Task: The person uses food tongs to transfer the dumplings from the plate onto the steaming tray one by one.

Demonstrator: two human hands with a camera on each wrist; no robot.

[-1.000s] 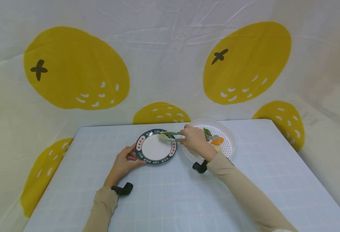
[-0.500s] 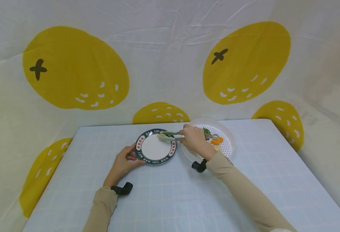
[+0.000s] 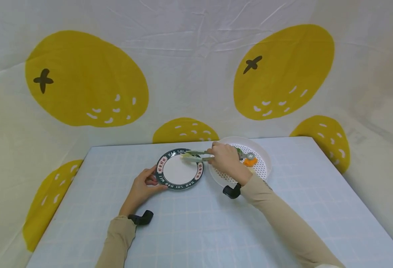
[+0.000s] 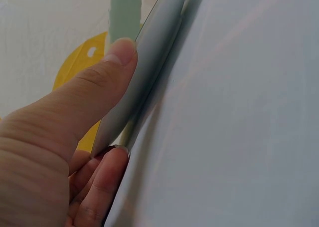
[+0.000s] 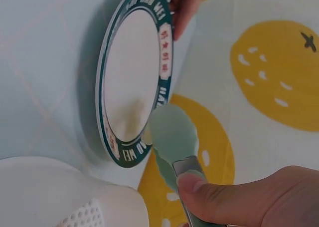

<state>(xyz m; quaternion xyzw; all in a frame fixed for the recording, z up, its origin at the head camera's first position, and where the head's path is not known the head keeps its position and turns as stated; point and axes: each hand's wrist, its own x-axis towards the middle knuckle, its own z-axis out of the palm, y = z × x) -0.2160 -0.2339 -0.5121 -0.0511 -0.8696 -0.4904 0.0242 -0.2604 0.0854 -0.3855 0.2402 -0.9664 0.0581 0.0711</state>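
A round plate (image 3: 179,171) with a dark green lettered rim lies on the table. My left hand (image 3: 155,183) grips its near left rim, thumb on top and fingers beneath, as the left wrist view shows at the plate's edge (image 4: 154,62). My right hand (image 3: 214,156) holds pale green tongs (image 3: 196,155), their tips over the plate's far right rim. In the right wrist view the tongs' tips (image 5: 172,129) hang beside the plate (image 5: 132,82). Something pale seems to sit between the tips, and I cannot tell what it is.
A white perforated round tray (image 3: 265,165) stands just right of the plate, partly hidden by my right hand. It holds an orange piece (image 3: 250,162), a green piece and a small grey ring. A cloth with yellow fruit prints hangs behind the table (image 3: 196,230).
Hardly anything: the right hand and tongs stay over the plate's far right rim, shifted very slightly. The left hand keeps its grip on the plate.
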